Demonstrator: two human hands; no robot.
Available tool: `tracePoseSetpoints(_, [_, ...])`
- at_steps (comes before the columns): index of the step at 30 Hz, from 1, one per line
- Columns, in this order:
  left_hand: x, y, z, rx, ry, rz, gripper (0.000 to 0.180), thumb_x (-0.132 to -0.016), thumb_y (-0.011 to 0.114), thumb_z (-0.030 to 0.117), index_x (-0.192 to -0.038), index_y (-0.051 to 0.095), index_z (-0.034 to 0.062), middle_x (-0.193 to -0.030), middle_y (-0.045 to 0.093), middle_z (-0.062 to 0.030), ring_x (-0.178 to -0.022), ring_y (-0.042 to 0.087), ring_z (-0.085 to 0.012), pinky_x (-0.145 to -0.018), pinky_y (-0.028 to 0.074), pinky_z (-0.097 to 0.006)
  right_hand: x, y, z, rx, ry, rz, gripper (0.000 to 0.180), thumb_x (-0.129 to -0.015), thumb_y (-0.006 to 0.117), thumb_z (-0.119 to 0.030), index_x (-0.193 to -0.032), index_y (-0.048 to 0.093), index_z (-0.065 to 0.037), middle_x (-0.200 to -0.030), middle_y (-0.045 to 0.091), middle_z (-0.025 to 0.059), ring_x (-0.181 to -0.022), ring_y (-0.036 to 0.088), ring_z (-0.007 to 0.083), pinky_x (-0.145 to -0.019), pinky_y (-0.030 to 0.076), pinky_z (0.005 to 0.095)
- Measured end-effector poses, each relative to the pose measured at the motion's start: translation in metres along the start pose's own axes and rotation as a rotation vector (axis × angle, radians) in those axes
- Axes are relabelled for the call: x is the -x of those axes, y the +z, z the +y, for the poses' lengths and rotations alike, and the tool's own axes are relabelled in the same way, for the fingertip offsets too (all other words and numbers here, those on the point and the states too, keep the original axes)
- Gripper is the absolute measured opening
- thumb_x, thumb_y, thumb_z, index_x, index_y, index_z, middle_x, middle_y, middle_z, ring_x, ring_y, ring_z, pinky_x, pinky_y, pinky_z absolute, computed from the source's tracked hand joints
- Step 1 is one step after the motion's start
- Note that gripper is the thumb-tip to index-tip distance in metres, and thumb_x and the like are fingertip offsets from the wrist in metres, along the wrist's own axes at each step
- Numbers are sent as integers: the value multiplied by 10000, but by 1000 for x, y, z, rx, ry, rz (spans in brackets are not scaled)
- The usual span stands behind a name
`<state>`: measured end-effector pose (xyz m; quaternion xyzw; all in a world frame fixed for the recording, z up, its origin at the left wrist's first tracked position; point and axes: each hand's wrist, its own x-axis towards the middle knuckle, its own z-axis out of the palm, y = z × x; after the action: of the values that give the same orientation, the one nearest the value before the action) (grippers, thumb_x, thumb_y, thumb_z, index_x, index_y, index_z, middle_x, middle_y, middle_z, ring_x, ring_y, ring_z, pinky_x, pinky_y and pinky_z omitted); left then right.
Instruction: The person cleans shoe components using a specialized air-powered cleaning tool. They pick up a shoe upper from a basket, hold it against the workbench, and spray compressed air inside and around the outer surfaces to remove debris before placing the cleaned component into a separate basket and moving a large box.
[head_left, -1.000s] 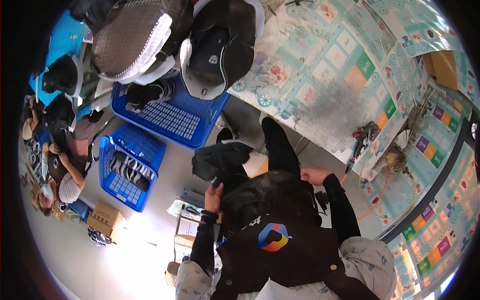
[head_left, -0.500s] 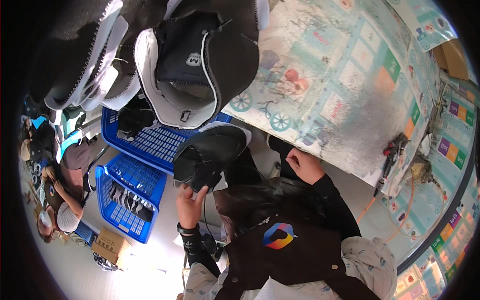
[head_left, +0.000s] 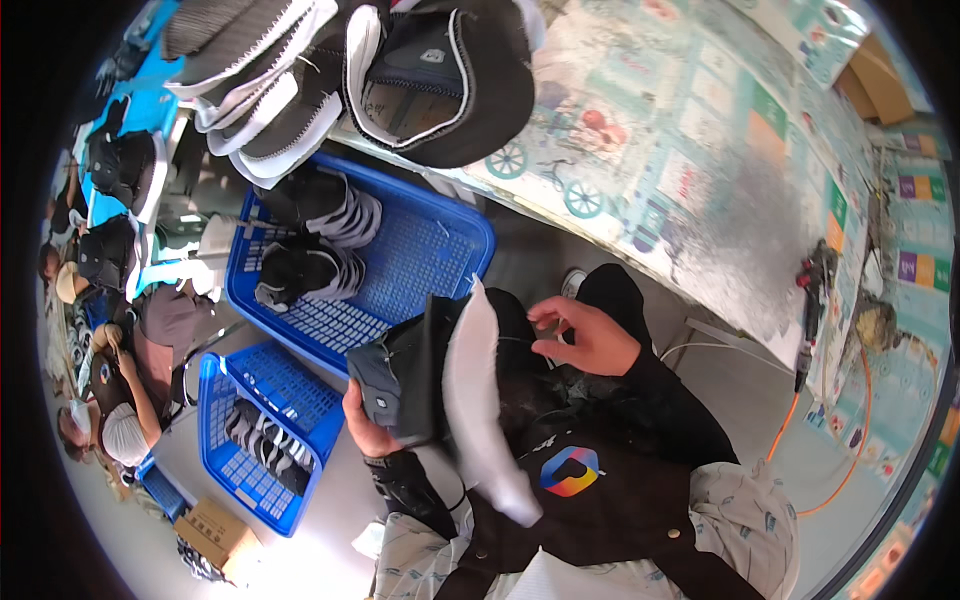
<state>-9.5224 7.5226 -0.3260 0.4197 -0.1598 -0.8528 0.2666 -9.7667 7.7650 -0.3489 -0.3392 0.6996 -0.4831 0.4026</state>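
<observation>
Bright, even daylight. Strong glare on the pale floor below the left hand (head_left: pixel 372 425), nearly blown out. The white shoe sole (head_left: pixel 480 400) beside that hand smears with motion blur. Soft shadows under the blue basket (head_left: pixel 455 250) above it. Heavy fisheye bending; black vignette rings the frame. Far edges soft, centre fairly sharp.

The shoe upper (head_left: pixel 405 375) in the left hand (head_left: pixel 368 432) is black with a white sole piece (head_left: pixel 478 400). Both baskets (head_left: pixel 420 250) are bright blue with a fine grid of holes, holding black-and-grey uppers (head_left: pixel 315 235). The surface (head_left: pixel 720 170) wears a pale teal cloth printed with bicycles and green, orange and purple squares. A cable (head_left: pixel 850 440) on the floor is orange
</observation>
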Motion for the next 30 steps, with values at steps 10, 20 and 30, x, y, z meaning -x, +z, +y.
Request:
tracePoseSetpoints(10, [-33,25,-70,445,-334,-1105,168,-1036,511,239,-1115,553,97,-861,588,5,-862,559,-126,-979,373,-403,55,24,-57,86,-85,335,319,-988,678,-236,-1140,653,44,-837,736,115,-629,694,168,-590,569,316])
tracePoseSetpoints(20, [97,107,-50,-100,458,-718,573,-1066,516,313,-1570,382,73,-1475,489,-128,-1329,484,-226,-1130,388,-383,111,64,-112,-570,135,411,359,-994,574,-117,-1082,535,228,-988,695,289,-761,768,358,-602,650,388])
tracePoseSetpoints(30, [134,175,-82,-803,715,-779,862,-872,722,56,-1597,259,-3,-1520,428,-148,-1352,433,-243,-1167,298,-342,146,3,-101,-423,-110,644,351,-1021,583,-182,-1081,598,163,-1010,733,238,-826,773,266,-686,624,357])
